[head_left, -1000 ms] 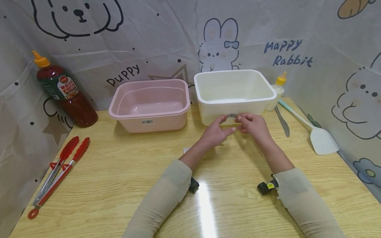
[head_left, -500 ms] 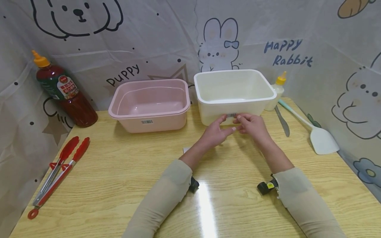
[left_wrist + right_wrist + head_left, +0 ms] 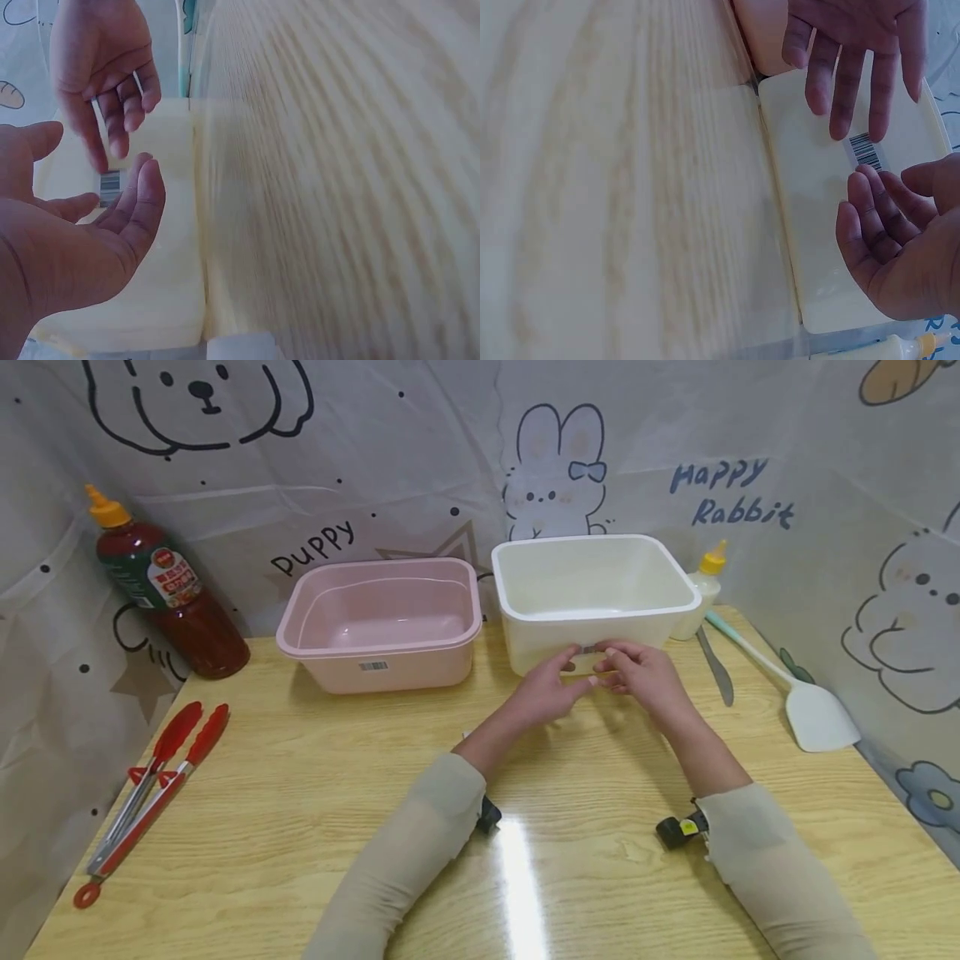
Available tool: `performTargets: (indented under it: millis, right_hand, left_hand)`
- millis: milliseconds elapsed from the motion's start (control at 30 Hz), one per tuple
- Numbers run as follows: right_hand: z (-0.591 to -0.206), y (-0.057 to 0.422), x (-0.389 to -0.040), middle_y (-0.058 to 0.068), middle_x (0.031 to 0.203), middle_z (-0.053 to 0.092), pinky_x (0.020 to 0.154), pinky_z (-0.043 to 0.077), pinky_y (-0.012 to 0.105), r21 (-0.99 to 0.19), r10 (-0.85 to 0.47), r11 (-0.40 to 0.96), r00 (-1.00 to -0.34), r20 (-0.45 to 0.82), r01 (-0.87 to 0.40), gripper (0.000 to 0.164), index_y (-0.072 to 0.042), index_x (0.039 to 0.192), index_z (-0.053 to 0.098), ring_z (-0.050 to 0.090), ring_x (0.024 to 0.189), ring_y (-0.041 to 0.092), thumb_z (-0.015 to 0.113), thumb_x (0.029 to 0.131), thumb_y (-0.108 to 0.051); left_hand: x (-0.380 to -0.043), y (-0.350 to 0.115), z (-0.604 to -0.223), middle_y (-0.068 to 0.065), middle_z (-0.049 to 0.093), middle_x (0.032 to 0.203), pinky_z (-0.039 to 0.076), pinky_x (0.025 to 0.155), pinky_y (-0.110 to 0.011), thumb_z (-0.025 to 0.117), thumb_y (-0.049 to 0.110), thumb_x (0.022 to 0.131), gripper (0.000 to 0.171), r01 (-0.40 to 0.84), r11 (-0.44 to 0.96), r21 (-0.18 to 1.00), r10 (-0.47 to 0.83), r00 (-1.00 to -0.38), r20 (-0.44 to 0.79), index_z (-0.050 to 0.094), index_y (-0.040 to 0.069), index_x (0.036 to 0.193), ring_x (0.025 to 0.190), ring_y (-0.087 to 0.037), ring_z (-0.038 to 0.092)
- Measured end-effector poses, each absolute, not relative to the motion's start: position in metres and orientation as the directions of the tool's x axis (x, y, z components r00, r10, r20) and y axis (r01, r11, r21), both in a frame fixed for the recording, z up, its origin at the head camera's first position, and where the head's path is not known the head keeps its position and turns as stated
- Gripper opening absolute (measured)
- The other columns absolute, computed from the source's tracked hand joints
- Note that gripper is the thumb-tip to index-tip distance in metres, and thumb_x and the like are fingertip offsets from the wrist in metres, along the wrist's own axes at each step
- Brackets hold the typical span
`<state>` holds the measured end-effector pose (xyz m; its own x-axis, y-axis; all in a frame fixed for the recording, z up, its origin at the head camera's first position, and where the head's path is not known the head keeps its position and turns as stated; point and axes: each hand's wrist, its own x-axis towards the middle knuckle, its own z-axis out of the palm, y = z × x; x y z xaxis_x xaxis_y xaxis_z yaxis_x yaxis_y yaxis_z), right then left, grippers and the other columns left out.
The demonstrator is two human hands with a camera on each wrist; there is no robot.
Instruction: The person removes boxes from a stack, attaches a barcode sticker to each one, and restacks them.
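So the white tub [image 3: 596,631] is up at the back of the desk [image 3: 300,827] by the printed cloth [image 3: 420,460], with the pink tub [image 3: 405,670] just to its left. Left hand [image 3: 546,693] and right hand [image 3: 643,675] are both loose and holding nothing, fingers up near the barcode label [image 3: 866,152] on the tub's front wall — can't tell if any fingertip's actually touching. What'd worry me: it looks light, so a hard press on that wall would probably skid it back into the cloth. Shove it rightward and it'd likely knock the small squeeze bottle [image 3: 701,589] right beside its right end, maybe onto the knife [image 3: 716,668] — the spatula [image 3: 821,718] is further right. Picking at the label could tear it too.
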<state>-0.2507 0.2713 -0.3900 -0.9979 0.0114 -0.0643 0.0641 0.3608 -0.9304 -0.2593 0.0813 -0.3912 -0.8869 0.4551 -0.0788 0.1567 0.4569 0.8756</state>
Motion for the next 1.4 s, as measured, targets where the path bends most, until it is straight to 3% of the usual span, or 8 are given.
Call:
performTargets:
  millis: [100,233,300,600,800,933,1200,1400]
  right_hand:
    - [-0.390,0.273,-0.251,-0.004,0.095,0.072,0.074,0.059,0.024,-0.919,0.004,0.389,-0.998,-0.070,0.066,0.044,-0.001,0.141,0.057,0.069,0.077,0.004,0.048,0.108,-0.029]
    - [-0.391,0.267,-0.253,0.020,0.115,0.070,0.070,0.057,0.020,-0.908,-0.022,0.413,-0.995,-0.093,0.076,0.045,0.000,0.143,0.055,0.068,0.075,0.003,0.047,0.108,-0.028]
    - [-0.391,0.263,-0.254,0.026,0.122,0.067,0.070,0.057,0.019,-0.906,-0.034,0.417,-0.995,-0.097,0.074,0.046,-0.001,0.144,0.054,0.066,0.074,0.001,0.047,0.107,-0.028]
    - [-0.382,0.272,-0.249,0.022,0.117,0.070,0.073,0.058,0.024,-0.887,-0.003,0.460,-0.999,-0.053,0.045,0.045,-0.006,0.142,0.057,0.072,0.082,0.015,0.047,0.108,-0.034]
    - [-0.387,0.273,-0.250,0.032,0.127,0.065,0.070,0.057,0.021,-0.872,-0.061,0.483,-0.991,-0.120,0.076,0.048,0.002,0.147,0.049,0.071,0.079,0.012,0.046,0.108,-0.026]
    - [-0.386,0.268,-0.250,0.031,0.128,0.064,0.073,0.058,0.025,-0.864,-0.093,0.499,-0.988,-0.124,0.061,0.050,0.001,0.148,0.048,0.073,0.086,0.017,0.046,0.108,-0.028]
    - [-0.378,0.272,-0.247,0.024,0.121,0.070,0.074,0.057,0.026,-0.835,-0.054,0.550,-0.997,-0.063,0.023,0.047,-0.009,0.145,0.055,0.073,0.089,0.025,0.045,0.107,-0.036]
    - [-0.385,0.277,-0.247,0.028,0.124,0.067,0.075,0.058,0.027,-0.839,-0.081,0.542,-0.991,-0.109,0.048,0.048,-0.006,0.149,0.050,0.072,0.087,0.024,0.045,0.107,-0.029]
  left_hand:
    - [-0.261,0.080,-0.392,-0.013,0.049,0.154,0.058,0.090,-0.041,0.059,0.039,0.102,0.067,0.145,0.474,0.868,0.465,-0.879,-0.107,0.030,0.021,0.161,0.113,-0.031,0.067]
    - [-0.264,0.082,-0.393,-0.016,0.051,0.151,0.060,0.079,-0.037,0.057,0.040,0.103,0.066,0.140,0.493,0.859,0.483,-0.865,-0.136,0.031,0.021,0.160,0.096,-0.027,0.072]
    - [-0.264,0.082,-0.391,-0.016,0.053,0.148,0.060,0.074,-0.037,0.057,0.042,0.102,0.066,0.146,0.490,0.859,0.495,-0.858,-0.137,0.032,0.024,0.160,0.092,-0.029,0.072]
    - [-0.267,0.078,-0.387,-0.016,0.055,0.146,0.059,0.081,-0.038,0.057,0.038,0.103,0.063,0.141,0.488,0.862,0.477,-0.869,-0.128,0.033,0.023,0.160,0.100,-0.028,0.071]
    - [-0.268,0.083,-0.396,-0.019,0.053,0.148,0.060,0.074,-0.032,0.056,0.037,0.104,0.066,0.144,0.507,0.850,0.510,-0.845,-0.161,0.028,0.017,0.161,0.092,-0.027,0.074]
    - [-0.267,0.086,-0.395,-0.018,0.055,0.145,0.058,0.070,-0.029,0.055,0.037,0.104,0.064,0.163,0.511,0.844,0.517,-0.843,-0.150,0.030,0.019,0.160,0.092,-0.027,0.074]
    - [-0.266,0.074,-0.385,-0.014,0.056,0.147,0.057,0.090,-0.041,0.056,0.043,0.103,0.064,0.185,0.527,0.830,0.487,-0.866,-0.116,0.033,0.025,0.160,0.107,-0.026,0.069]
    - [-0.265,0.069,-0.394,-0.015,0.055,0.149,0.056,0.096,-0.044,0.057,0.042,0.102,0.066,0.194,0.549,0.813,0.480,-0.869,-0.117,0.032,0.024,0.160,0.111,-0.030,0.070]
